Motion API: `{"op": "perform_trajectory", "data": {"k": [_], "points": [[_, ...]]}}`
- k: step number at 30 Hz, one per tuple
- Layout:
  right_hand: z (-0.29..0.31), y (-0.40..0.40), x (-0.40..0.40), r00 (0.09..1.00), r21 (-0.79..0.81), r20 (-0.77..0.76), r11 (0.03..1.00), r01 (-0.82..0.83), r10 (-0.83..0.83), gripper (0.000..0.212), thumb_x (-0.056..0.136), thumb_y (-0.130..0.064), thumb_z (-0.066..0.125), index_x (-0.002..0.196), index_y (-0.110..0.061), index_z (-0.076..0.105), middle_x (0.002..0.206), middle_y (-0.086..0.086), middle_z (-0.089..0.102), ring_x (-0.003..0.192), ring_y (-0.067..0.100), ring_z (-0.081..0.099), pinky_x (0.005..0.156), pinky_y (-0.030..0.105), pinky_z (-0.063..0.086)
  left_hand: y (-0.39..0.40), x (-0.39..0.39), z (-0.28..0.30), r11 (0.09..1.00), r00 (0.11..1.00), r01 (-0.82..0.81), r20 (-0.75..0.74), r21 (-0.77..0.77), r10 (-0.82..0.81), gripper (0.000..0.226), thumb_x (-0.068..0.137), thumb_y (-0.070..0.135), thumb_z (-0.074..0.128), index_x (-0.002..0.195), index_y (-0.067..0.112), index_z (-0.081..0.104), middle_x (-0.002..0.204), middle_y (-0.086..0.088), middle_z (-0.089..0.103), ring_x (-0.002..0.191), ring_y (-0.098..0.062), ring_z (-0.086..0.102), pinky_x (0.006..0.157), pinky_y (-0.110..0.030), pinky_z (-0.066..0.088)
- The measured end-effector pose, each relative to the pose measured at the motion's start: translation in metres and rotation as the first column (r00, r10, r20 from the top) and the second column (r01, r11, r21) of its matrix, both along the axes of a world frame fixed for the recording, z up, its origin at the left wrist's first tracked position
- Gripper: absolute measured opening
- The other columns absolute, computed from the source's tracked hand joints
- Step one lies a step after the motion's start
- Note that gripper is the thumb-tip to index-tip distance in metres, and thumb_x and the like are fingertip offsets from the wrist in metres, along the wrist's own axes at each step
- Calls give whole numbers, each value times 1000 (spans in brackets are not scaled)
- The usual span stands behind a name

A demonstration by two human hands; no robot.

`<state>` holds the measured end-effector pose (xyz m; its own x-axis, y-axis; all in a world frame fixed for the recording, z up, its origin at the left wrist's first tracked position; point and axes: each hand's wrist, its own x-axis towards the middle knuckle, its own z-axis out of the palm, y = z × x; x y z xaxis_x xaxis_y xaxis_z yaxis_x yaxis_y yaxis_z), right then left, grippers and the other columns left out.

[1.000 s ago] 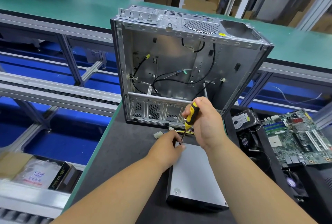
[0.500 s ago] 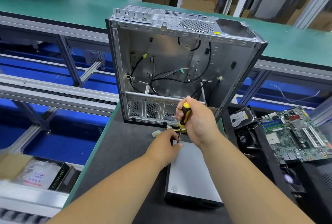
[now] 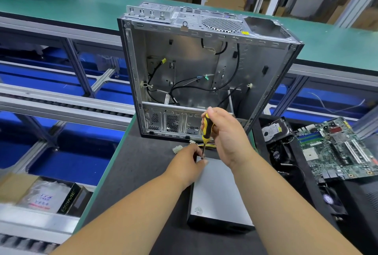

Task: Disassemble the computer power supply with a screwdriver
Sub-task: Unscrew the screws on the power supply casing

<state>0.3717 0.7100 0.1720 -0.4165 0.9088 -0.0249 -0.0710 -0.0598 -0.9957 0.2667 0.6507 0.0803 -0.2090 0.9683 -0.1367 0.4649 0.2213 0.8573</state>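
A grey metal power supply (image 3: 216, 195) lies flat on the dark mat, its yellow and black cables (image 3: 208, 146) running out from its far end. My right hand (image 3: 225, 134) grips the yellow and black handle of a screwdriver (image 3: 207, 130), held nearly upright with the tip on the far left corner of the power supply. My left hand (image 3: 189, 164) rests on that corner, its fingertips pinching the screwdriver shaft near the tip. The screw itself is hidden by my fingers.
An empty computer case (image 3: 204, 70) stands open just behind the power supply. A motherboard (image 3: 337, 148), a hard drive (image 3: 275, 130) and fans (image 3: 331, 199) lie to the right. Boxes (image 3: 47, 199) sit low left beside conveyor rails (image 3: 61, 107). A green bench (image 3: 81, 7) runs behind.
Both hands stay on the same corner of the power supply with the screwdriver upright. The view has shifted slightly; the hands' grip looks unchanged.
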Motion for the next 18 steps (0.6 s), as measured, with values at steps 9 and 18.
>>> {"op": "perform_trajectory", "data": {"k": [9, 18], "points": [[-5, 0, -10, 973, -162, -222, 986, 31, -67, 49, 106, -46, 33, 80, -12, 59, 59, 0, 40, 56, 13, 37, 62, 26, 35, 1, 0, -1, 1000, 1000, -7, 18, -13, 7, 14, 91, 32, 66, 87, 31, 52, 80, 9, 53, 66, -5, 46, 58, -22, 36], [-4, 2, -4, 988, -100, -138, 994, 49, -63, 28, 86, -42, 58, 83, -14, 57, 75, -3, 62, 69, 14, 56, 79, 34, 47, 1, -1, 1, 1000, 1000, -2, 12, -24, 2, 13, 92, 32, 65, 89, 30, 53, 81, 10, 53, 67, -5, 47, 58, -21, 35]]}}
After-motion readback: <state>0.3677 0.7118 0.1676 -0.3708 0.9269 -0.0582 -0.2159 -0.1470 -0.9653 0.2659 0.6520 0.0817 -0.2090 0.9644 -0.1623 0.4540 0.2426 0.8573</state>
